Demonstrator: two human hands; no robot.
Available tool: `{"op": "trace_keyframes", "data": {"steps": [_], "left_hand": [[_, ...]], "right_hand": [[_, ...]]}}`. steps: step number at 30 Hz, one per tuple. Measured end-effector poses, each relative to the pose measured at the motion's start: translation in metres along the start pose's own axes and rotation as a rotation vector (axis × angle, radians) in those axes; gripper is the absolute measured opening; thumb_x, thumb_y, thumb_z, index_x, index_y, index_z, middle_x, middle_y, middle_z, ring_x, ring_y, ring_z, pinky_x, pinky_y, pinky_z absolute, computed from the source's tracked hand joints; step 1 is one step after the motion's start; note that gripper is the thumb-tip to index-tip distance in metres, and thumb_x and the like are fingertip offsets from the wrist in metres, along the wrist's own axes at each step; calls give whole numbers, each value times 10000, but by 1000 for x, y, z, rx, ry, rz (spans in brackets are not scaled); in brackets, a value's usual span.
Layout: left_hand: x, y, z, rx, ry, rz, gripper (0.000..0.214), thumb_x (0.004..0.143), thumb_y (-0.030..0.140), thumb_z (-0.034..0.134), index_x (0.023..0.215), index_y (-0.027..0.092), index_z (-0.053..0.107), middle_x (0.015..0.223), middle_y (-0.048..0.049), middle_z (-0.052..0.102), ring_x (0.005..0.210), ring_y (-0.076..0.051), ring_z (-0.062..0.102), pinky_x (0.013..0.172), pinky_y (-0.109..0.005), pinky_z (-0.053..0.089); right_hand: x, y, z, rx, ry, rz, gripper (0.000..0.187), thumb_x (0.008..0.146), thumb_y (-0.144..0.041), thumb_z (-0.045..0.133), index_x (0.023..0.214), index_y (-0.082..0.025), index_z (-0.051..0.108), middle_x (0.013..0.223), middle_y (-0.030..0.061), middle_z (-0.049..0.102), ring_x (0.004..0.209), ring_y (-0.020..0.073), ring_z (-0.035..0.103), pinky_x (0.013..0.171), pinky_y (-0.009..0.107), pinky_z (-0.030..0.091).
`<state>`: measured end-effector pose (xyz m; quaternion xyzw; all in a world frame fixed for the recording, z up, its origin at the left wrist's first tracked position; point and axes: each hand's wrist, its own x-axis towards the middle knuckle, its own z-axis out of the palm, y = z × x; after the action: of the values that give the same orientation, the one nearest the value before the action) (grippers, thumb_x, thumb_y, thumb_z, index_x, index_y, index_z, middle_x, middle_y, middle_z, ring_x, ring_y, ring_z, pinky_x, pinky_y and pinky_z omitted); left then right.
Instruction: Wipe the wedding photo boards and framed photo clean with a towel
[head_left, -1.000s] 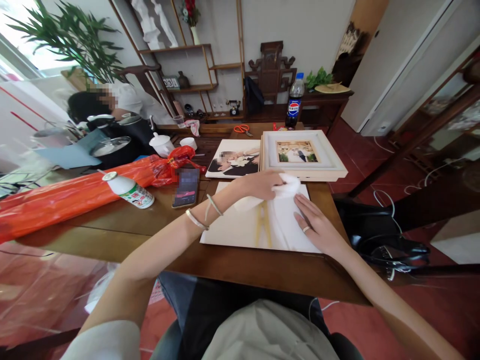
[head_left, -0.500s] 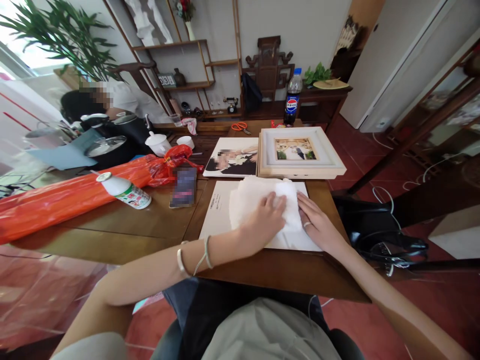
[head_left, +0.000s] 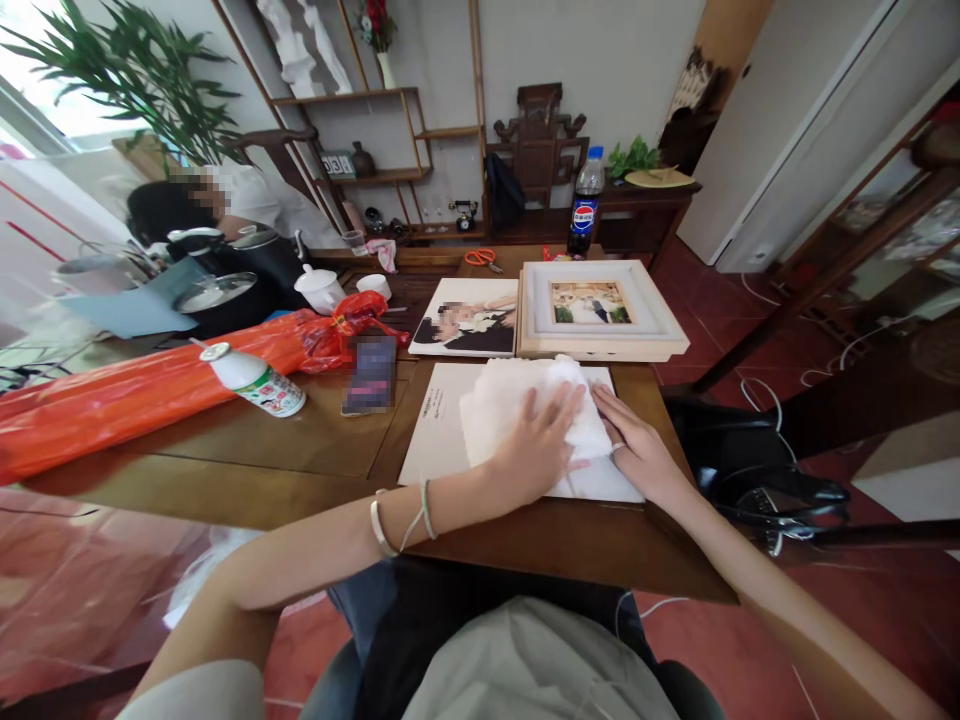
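Note:
A white folded cloth or soft paper lies on a pale board with small print on its left part, close to the table's front edge. My left hand rests flat on the white cloth with its fingers spread. At the cloth's right edge lies my right hand, a ring on one finger and the fingers stretched out over the cloth and board. Just behind the board are a photo panel and a white-framed photo on a stack of pale frames.
On the left lie a phone, a tipped white bottle and a long red plastic-wrapped bundle. Orange-handled scissors and a cola bottle are at the back. Another person sits far left, beyond a black pot.
My left hand has gone from curled fingers to a spread, flat hand on the cloth, shifting slightly right. My right hand stays nearly in place.

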<state>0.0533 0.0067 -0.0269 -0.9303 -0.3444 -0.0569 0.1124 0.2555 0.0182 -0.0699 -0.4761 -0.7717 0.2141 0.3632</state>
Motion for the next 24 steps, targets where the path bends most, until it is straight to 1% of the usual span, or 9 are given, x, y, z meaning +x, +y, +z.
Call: {"op": "trace_keyframes", "data": {"steps": [2, 5, 8, 11, 13, 16, 18, 21, 24], "left_hand": [[-6, 14, -2, 9, 33, 61, 371, 957, 415, 482, 978, 169, 759, 1536, -169, 337, 1403, -392, 326, 1085, -604, 324], [-28, 45, -11, 78, 107, 154, 354, 950, 394, 497, 1077, 169, 738, 1490, -197, 406, 1353, -421, 398, 1038, -615, 380], [-48, 59, -18, 109, 116, 167, 334, 935, 408, 523, 1102, 211, 734, 1489, -156, 423, 1354, -410, 403, 1043, -585, 397], [-50, 41, -19, 88, 59, 108, 274, 931, 381, 545, 1052, 246, 750, 1503, -107, 417, 1356, -376, 415, 1061, -556, 394], [-42, 15, -18, 42, 9, 49, 265, 943, 362, 533, 1014, 238, 757, 1504, -101, 416, 1359, -350, 420, 1068, -531, 396], [-27, -25, -13, -67, -24, 8, 369, 979, 400, 445, 966, 208, 759, 1518, -95, 396, 1401, -331, 358, 1088, -520, 380], [-22, -40, -10, -107, -16, -9, 411, 990, 408, 409, 951, 191, 756, 1534, -81, 371, 1426, -345, 301, 1108, -549, 342], [-29, -35, -5, -130, -2, 13, 363, 971, 399, 462, 921, 190, 756, 1537, -83, 363, 1425, -393, 274, 1102, -620, 305], [-52, -5, -7, -160, 52, 82, 278, 914, 399, 570, 875, 201, 762, 1531, -108, 368, 1412, -433, 274, 1097, -658, 277]], "right_hand": [[0, 1, -1, -9, 26, 23, 528, 931, -225, 385, 1454, -292, 419, 1515, -11, 387, 1416, 229, 307, 1184, 507, 247], [-1, 1, -3, -4, 18, 26, 545, 917, -181, 368, 1451, -273, 428, 1510, 2, 398, 1422, 217, 294, 1187, 501, 239], [-2, 0, -3, -11, -25, -5, 576, 884, -149, 396, 1446, -266, 438, 1506, 11, 406, 1422, 226, 296, 1189, 507, 233], [-2, -1, -1, -77, -31, -4, 523, 919, -220, 423, 1441, -242, 447, 1502, 39, 414, 1417, 245, 310, 1180, 517, 255], [-2, -2, 1, -116, -28, -1, 493, 951, -293, 422, 1437, -213, 453, 1500, 65, 416, 1417, 251, 310, 1175, 514, 270], [-2, -2, 3, -138, -29, -17, 493, 973, -346, 401, 1435, -182, 451, 1506, 88, 405, 1424, 247, 295, 1175, 503, 271], [-2, -2, 3, -149, -29, -21, 495, 979, -353, 390, 1435, -170, 449, 1510, 97, 397, 1426, 246, 291, 1176, 501, 269], [-3, -2, 3, -158, -27, -15, 500, 980, -358, 386, 1430, -150, 454, 1506, 110, 402, 1425, 250, 295, 1175, 498, 270], [-3, -3, 2, -164, -27, -7, 501, 980, -354, 382, 1430, -144, 453, 1499, 118, 413, 1421, 254, 306, 1173, 501, 273]]}}
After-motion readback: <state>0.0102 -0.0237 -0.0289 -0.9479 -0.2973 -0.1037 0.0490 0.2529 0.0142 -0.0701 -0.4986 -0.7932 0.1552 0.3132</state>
